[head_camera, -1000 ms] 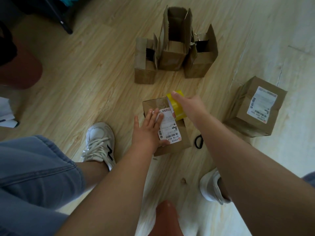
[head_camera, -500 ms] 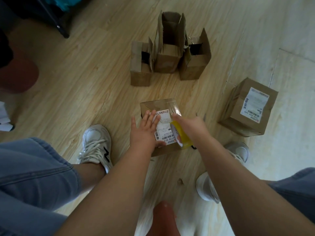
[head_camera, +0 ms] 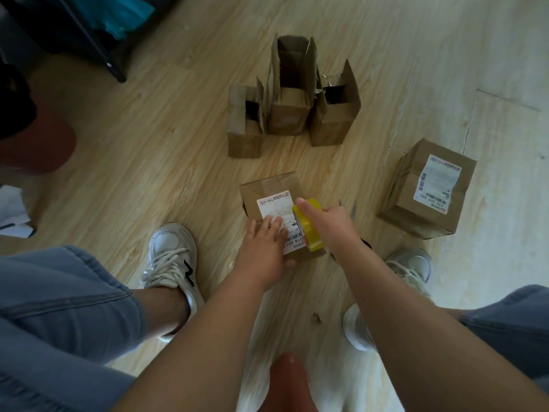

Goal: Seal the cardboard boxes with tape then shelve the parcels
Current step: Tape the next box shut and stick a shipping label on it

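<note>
A small closed cardboard box (head_camera: pixel 269 187) with a white shipping label lies on the wooden floor in front of me. My left hand (head_camera: pixel 263 248) lies flat on its near half, fingers straight over the label. My right hand (head_camera: pixel 332 226) grips a yellow tape roll (head_camera: pixel 309 230) that rests on the box's right side. Three open boxes (head_camera: pixel 289 114) with raised flaps stand in a row farther away. A closed, labelled box (head_camera: pixel 427 188) sits to the right.
My two white sneakers (head_camera: pixel 170 257) flank the box, and my jeans-clad knees fill the lower corners. A dark rack leg (head_camera: pixel 114 69) stands at the upper left. A reddish round object (head_camera: pixel 38 144) and white papers (head_camera: pixel 13 215) lie at the left edge.
The tape roll travelled from the box's far edge toward me across the label. My left hand stayed pressed on the box. The camera shifted slightly.
</note>
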### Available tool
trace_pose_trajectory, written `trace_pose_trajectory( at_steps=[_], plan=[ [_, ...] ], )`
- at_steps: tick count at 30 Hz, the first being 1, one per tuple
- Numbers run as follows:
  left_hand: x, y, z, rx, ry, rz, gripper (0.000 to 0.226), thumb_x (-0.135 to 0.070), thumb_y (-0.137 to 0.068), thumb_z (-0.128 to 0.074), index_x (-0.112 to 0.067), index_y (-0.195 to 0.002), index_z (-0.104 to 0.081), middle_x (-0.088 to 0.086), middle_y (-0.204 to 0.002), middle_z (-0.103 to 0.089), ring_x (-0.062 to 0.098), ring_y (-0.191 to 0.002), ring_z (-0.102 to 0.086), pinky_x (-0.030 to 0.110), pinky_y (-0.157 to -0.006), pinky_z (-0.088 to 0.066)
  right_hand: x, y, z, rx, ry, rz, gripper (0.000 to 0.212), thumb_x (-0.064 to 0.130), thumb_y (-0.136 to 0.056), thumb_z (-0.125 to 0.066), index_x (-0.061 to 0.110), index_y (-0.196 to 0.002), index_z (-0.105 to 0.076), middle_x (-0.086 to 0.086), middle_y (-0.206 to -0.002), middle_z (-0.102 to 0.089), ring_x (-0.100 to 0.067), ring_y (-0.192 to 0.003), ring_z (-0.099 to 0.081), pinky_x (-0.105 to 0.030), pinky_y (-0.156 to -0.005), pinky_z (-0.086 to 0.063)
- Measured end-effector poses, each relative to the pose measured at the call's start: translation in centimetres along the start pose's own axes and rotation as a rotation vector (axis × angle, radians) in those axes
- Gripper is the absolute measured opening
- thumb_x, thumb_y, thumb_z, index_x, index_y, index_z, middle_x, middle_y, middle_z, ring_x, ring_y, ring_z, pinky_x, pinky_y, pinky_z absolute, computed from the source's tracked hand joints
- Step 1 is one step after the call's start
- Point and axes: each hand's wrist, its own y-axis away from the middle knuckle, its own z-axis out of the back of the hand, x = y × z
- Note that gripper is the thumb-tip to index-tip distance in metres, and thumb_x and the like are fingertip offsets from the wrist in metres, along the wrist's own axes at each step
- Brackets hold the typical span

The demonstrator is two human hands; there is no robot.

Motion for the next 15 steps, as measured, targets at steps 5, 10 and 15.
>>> trace_pose_trajectory(
  at_steps=[5, 10, 15],
  plan=[
    [0.7, 0.3, -0.5, 0.087, -0.092, -0.011, 0.091, -0.055, -0.097, -0.047, -0.017, -0.157, 0.008, 0.007, -0.164, 0.019, 0.024, -0.150, 0.020, 0.044, -0.123, 0.007, 0.0, 0.7, 0.9, 0.040, 0.008, 0.025, 0.052, 0.057, -0.088, -0.066, 0.007, -0.073, -0.059, -0.003, -0.069, -0.065, -0.010, -0.053, -0.061, -0.021, -0.051, -0.043],
    [0.4, 0.0, -0.6, 0.096, -0.134, 0.030, 0.087, -0.055, -0.099, -0.039, -0.014, -0.156, 0.012, 0.009, -0.163, 0.020, 0.026, -0.149, 0.021, 0.045, -0.122, 0.008, 0.2, 1.6, 2.1, 0.049, -0.059, 0.031, 0.049, 0.043, -0.094, -0.064, 0.011, -0.061, -0.051, 0.010, -0.032, -0.048, 0.000, -0.028, -0.047, -0.013, -0.033, -0.033],
    [0.7, -0.7, -0.3, 0.106, -0.128, 0.056, 0.085, -0.054, -0.101, -0.036, -0.014, -0.155, 0.015, 0.008, -0.162, 0.023, 0.025, -0.149, 0.023, 0.045, -0.122, 0.008, -1.2, 2.2, 1.8, 0.022, 0.092, 0.024, 0.048, 0.050, -0.089, -0.062, 0.008, -0.067, -0.062, 0.001, -0.045, -0.062, -0.008, -0.035, -0.056, -0.024, -0.052, -0.044]
  ],
)
